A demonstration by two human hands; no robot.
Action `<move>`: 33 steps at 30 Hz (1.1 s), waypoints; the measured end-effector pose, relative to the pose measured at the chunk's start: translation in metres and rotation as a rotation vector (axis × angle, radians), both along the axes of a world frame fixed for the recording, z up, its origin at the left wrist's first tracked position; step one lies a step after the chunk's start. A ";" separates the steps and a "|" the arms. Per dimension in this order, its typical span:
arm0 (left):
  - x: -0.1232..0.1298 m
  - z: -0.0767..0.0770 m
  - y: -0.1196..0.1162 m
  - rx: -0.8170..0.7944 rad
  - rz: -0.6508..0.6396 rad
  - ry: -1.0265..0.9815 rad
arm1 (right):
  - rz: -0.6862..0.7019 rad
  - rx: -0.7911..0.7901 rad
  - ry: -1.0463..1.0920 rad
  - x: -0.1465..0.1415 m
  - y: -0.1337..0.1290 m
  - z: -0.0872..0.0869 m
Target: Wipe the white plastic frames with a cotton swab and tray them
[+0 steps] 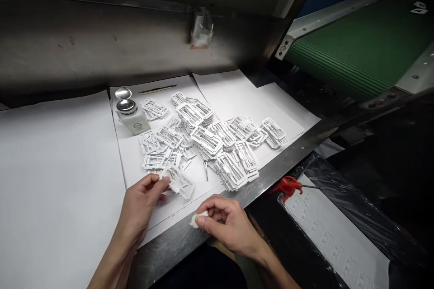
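My left hand point(144, 196) pinches the edge of a white plastic frame point(182, 184), a flat rectangular part with cut-out slots. It is tilted just in front of the loose pile. Between the thumb and fingers of my right hand point(227, 223) is a small wad of white cotton point(196, 220), held above the metal table edge. Several stacks of similar white frames point(206, 140) lie spread over the paper. Left of them stands a whitish dispenser bottle point(135, 122) with its round metal lid flipped up.
White paper sheets point(57, 167) cover the table. A thin brown stick point(158, 89) lies at the back. Right of the table edge point(264, 176), a red air blow gun point(288, 186) rests by a white moulded tray point(335, 239) and black plastic. A green conveyor belt point(359, 54) runs at the upper right.
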State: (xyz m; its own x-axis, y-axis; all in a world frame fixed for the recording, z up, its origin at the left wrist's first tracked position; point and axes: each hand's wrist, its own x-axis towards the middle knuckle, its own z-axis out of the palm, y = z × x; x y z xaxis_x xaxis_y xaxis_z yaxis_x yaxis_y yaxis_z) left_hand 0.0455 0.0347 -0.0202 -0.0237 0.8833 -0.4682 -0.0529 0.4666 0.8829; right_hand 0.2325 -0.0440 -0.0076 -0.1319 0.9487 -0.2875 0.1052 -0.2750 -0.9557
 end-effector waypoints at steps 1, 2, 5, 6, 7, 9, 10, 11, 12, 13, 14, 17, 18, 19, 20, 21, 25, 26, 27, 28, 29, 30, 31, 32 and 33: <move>-0.003 0.003 -0.004 -0.009 0.033 -0.111 | -0.017 0.003 0.034 0.000 0.001 0.000; -0.005 0.005 -0.008 -0.033 0.065 -0.231 | -0.036 0.007 0.073 0.000 0.002 0.000; -0.010 0.012 -0.021 -0.159 0.151 -0.512 | -0.073 0.038 0.162 -0.006 0.004 0.001; -0.010 0.013 -0.025 -0.191 0.180 -0.555 | -0.078 0.054 0.170 -0.009 0.004 0.002; -0.011 0.013 -0.028 -0.211 0.198 -0.584 | -0.081 0.069 0.169 -0.012 0.005 0.002; -0.011 0.012 -0.034 -0.226 0.201 -0.609 | -0.078 0.097 0.146 -0.017 0.006 0.003; -0.011 0.012 -0.037 -0.228 0.194 -0.613 | -0.080 0.107 0.127 -0.018 0.007 0.004; -0.012 0.011 -0.040 -0.228 0.189 -0.615 | -0.085 0.116 0.104 -0.020 0.009 0.004; -0.012 0.011 -0.042 -0.229 0.186 -0.613 | -0.094 0.122 0.080 -0.021 0.011 0.005; -0.013 0.011 -0.045 -0.233 0.186 -0.603 | -0.105 0.129 0.056 -0.023 0.013 0.005; -0.014 0.011 -0.047 -0.239 0.187 -0.584 | -0.114 0.145 0.030 -0.026 0.016 0.006; -0.014 0.010 -0.052 -0.269 0.166 -0.527 | -0.110 0.279 -0.054 -0.039 0.026 0.010; -0.014 0.009 -0.053 -0.275 0.162 -0.514 | -0.080 0.345 -0.080 -0.046 0.030 0.011; -0.014 0.009 -0.053 -0.279 0.167 -0.500 | -0.036 0.411 -0.107 -0.052 0.034 0.013; -0.014 0.009 -0.054 -0.278 0.182 -0.480 | 0.017 0.472 -0.139 -0.057 0.038 0.014; -0.015 0.009 -0.055 -0.275 0.198 -0.454 | 0.074 0.519 -0.178 -0.062 0.041 0.014; -0.022 0.012 -0.055 -0.267 0.176 -0.384 | 0.193 0.526 -0.377 -0.061 0.048 0.016; -0.024 0.012 -0.054 -0.272 0.150 -0.385 | 0.188 0.506 -0.411 -0.058 0.049 0.016; -0.026 0.012 -0.053 -0.280 0.129 -0.391 | 0.174 0.493 -0.430 -0.054 0.049 0.017; -0.028 0.012 -0.052 -0.290 0.116 -0.401 | 0.159 0.491 -0.437 -0.052 0.049 0.017; -0.028 0.011 -0.051 -0.302 0.109 -0.414 | 0.147 0.497 -0.432 -0.050 0.049 0.018; -0.029 0.011 -0.050 -0.312 0.109 -0.431 | 0.141 0.504 -0.420 -0.050 0.049 0.018; -0.028 0.011 -0.049 -0.322 0.114 -0.450 | 0.138 0.511 -0.407 -0.051 0.049 0.018; -0.028 0.011 -0.048 -0.326 0.123 -0.468 | 0.137 0.517 -0.400 -0.054 0.048 0.017; -0.027 0.011 -0.048 -0.326 0.133 -0.485 | 0.135 0.523 -0.400 -0.057 0.048 0.017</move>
State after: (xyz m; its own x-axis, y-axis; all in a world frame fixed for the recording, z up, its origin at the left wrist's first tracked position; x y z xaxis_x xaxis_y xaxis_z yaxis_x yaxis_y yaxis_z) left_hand 0.0186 -0.0134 -0.0095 0.1603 0.6964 -0.6996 -0.4905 0.6712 0.5558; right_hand 0.1759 0.0044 0.0090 -0.2385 0.9588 0.1545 0.4797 0.2546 -0.8397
